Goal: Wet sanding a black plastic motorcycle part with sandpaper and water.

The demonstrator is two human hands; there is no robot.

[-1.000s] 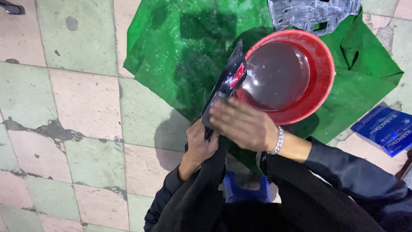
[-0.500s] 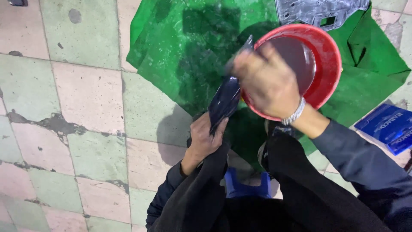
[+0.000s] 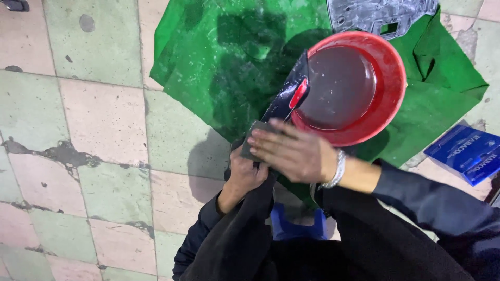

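Observation:
My left hand [image 3: 247, 174] grips the lower end of a long, wet black panel [image 3: 285, 96] with a red strip, tilted up toward a red basin [image 3: 391, 96] of dark water. My right hand [image 3: 291, 151] lies flat over the panel's lower part, pressing a small dark grey pad [image 3: 251, 136] against it. A beaded bracelet sits on that wrist. The panel's top edge rests against the basin's left rim. Both sleeves are dark.
A wet green cloth [image 3: 229, 62] is spread under the basin on a tiled floor [image 3: 99, 130]. A grey metal part [image 3: 375, 15] lies at the top. A blue box [image 3: 466, 151] sits at right. A blue stool [image 3: 297, 226] shows beneath me.
My right hand went up over the basin half a second ago and has come back down onto the lower part of the panel. The left hand has kept its grip.

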